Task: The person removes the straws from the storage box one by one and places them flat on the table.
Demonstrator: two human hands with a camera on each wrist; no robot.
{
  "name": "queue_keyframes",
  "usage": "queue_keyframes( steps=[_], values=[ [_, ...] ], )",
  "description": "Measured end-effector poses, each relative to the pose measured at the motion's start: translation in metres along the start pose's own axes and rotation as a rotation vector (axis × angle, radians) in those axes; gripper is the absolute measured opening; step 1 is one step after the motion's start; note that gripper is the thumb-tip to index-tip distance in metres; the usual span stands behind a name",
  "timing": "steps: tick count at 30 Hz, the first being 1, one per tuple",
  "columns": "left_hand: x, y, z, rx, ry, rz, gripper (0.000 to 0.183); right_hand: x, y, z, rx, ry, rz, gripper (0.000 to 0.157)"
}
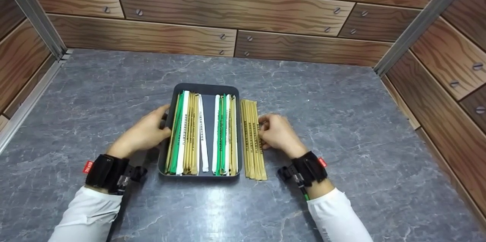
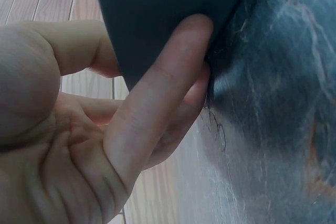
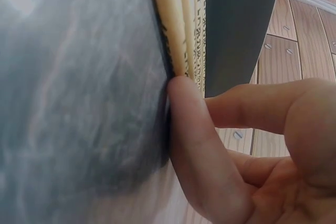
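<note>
A dark grey tray (image 1: pixel 205 176) holds two upright-running groups of wrapped straws: a left group (image 1: pixel 185 132) in gold, green and white, and a right group (image 1: pixel 224 135) in similar colours. My left hand (image 1: pixel 146 130) touches the tray's left side; in the left wrist view its fingers (image 2: pixel 152 93) lie against the dark outer wall (image 2: pixel 152 9). Along the tray's right side, outside it, lies a row of gold wrapped straws (image 1: pixel 252 143) with dark print. The fingertips of my right hand (image 1: pixel 279 134) touch the row's right edge; the right wrist view shows a finger (image 3: pixel 197 129) against the straws.
Everything lies on a grey marbled tabletop (image 1: pixel 322 94). Wood-patterned panels (image 1: pixel 182 7) wall in the back and both sides, with metal posts (image 1: pixel 425 18) at the corners. A single white straw (image 1: pixel 203 135) leans beside the gap between the tray's groups.
</note>
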State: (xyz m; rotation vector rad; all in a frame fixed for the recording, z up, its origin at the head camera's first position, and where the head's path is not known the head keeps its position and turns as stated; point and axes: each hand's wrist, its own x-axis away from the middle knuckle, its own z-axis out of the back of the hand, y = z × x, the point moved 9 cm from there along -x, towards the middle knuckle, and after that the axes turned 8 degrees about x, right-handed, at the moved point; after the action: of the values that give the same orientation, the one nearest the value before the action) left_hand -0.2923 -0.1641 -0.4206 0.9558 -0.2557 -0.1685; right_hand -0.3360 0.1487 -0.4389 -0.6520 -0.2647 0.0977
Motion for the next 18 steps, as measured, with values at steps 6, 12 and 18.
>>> queue_keyframes(
  steps=[6,12,18],
  values=[
    [0.0,-0.001,-0.001,0.023,-0.004,0.015,0.081,0.004,-0.005,0.01,-0.018,0.013,0.016,0.051],
    [-0.001,-0.001,-0.001,0.006,-0.004,0.019,0.081,0.013,-0.048,0.028,0.025,0.093,0.163,0.047],
    [-0.001,-0.003,0.0,0.01,-0.006,0.03,0.081,0.009,-0.117,0.006,0.171,0.014,0.327,0.043]
  ],
)
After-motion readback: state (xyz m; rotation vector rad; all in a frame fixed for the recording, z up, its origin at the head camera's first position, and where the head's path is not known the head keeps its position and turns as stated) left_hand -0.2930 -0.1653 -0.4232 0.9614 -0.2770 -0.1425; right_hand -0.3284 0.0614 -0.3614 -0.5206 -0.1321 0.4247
